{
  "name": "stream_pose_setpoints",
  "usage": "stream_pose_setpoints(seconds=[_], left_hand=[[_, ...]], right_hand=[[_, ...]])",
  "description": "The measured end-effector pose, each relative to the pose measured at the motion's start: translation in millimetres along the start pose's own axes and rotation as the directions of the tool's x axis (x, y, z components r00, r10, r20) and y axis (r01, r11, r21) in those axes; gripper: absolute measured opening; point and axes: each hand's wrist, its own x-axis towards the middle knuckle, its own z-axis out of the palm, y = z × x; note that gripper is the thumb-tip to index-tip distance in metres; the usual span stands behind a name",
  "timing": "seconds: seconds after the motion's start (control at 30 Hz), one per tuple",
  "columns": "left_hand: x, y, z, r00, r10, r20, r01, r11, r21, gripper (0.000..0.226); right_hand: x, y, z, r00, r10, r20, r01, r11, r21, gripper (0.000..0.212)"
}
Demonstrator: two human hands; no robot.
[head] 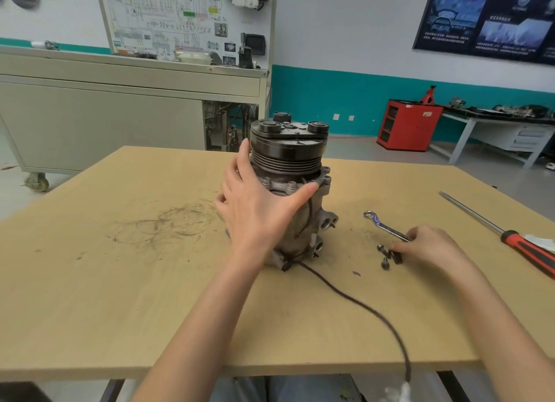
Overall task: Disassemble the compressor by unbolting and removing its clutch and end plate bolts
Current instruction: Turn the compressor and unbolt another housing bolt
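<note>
- My left hand (pixel 258 209) is spread wide, palm flat on the compressor (pixel 313 221), which stands upright mid-table (pixel 120 281) with the clutch (pixel 288 158) on top. Nothing clamps it, so a hard pull could tip it.
- My right hand (pixel 432 248) is down by the wrench (pixel 384 226) and loose bolts (pixel 383 248), fingers curled. I can't tell if it's actually gripping anything.
- Those bolts could easily get knocked and roll off.
- The wire (pixel 360 302) trails over the table edge and could snag my arm.
- The screwdriver (pixel 510 236) lies well off to the right, out of the way.
</note>
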Motion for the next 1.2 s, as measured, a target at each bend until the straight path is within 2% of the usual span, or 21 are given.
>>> stream_pose_setpoints(seconds=[0.07,0.17,0.27,0.37,0.43,0.47,0.53,0.67,0.73,0.8,0.9,0.93,1.0,1.07,1.1,1.2], left_hand=[[-11,8,6,0.998,-0.023,-0.064,0.028,0.996,0.079,0.127],[-16,-2,0,1.000,0.019,-0.020,-0.016,0.988,0.152,0.132],[3,-15,-21,0.989,0.046,0.138,-0.058,0.995,0.083,0.139],[32,-17,-40,0.916,0.116,0.384,-0.074,0.990,-0.123,0.140],[42,-16,-45,0.844,0.191,0.501,-0.064,0.964,-0.259,0.137],[43,-17,-45,0.831,0.207,0.516,-0.060,0.956,-0.286,0.135],[42,-20,-42,0.850,0.216,0.480,-0.076,0.953,-0.294,0.128],[30,-18,-37,0.902,0.206,0.379,-0.103,0.956,-0.276,0.123],[24,-14,-35,0.922,0.203,0.329,-0.135,0.967,-0.217,0.124],[18,-11,-34,0.942,0.197,0.270,-0.162,0.975,-0.149,0.126],[11,-9,-30,0.964,0.189,0.187,-0.189,0.982,-0.018,0.124],[10,-8,-29,0.967,0.188,0.169,-0.193,0.981,0.012,0.124],[10,-9,-26,0.970,0.191,0.152,-0.199,0.979,0.042,0.124],[9,-10,-24,0.971,0.199,0.136,-0.209,0.975,0.071,0.124],[9,-10,-23,0.971,0.203,0.126,-0.214,0.973,0.087,0.124],[7,-9,-21,0.972,0.210,0.101,-0.221,0.970,0.104,0.124]], right_hand=[[-4,-1,-4,0.997,-0.013,-0.073,0.020,0.995,0.096,0.033],[-8,-5,-12,0.985,-0.042,-0.166,0.103,0.921,0.375,0.028],[-20,-9,-24,0.979,-0.047,-0.200,0.172,0.721,0.671,0.025],[-44,-21,-34,0.939,-0.095,-0.331,0.334,0.486,0.808,0.026],[-57,-30,-41,0.885,-0.134,-0.446,0.461,0.393,0.796,0.024],[-64,-35,-43,0.852,-0.160,-0.498,0.520,0.361,0.774,0.022],[-76,-45,-46,0.763,-0.195,-0.617,0.646,0.266,0.715,0.019],[-96,-61,-44,0.511,-0.176,-0.841,0.859,0.068,0.508,0.012],[-98,-69,-39,0.485,-0.161,-0.860,0.869,-0.022,0.494,0.011],[-97,-77,-33,0.515,-0.176,-0.839,0.840,-0.091,0.534,0.012],[-95,-88,-22,0.577,-0.201,-0.791,0.786,-0.128,0.605,0.015],[-95,-90,-19,0.577,-0.211,-0.789,0.786,-0.120,0.607,0.015],[-96,-90,-12,0.528,-0.256,-0.810,0.823,-0.084,0.562,0.015],[-100,-91,-10,0.438,-0.342,-0.831,0.880,-0.026,0.475,0.017],[-103,-91,-10,0.367,-0.399,-0.840,0.919,0.016,0.393,0.018],[-111,-93,-11,0.096,-0.581,-0.808,0.988,0.153,0.007,0.022]])
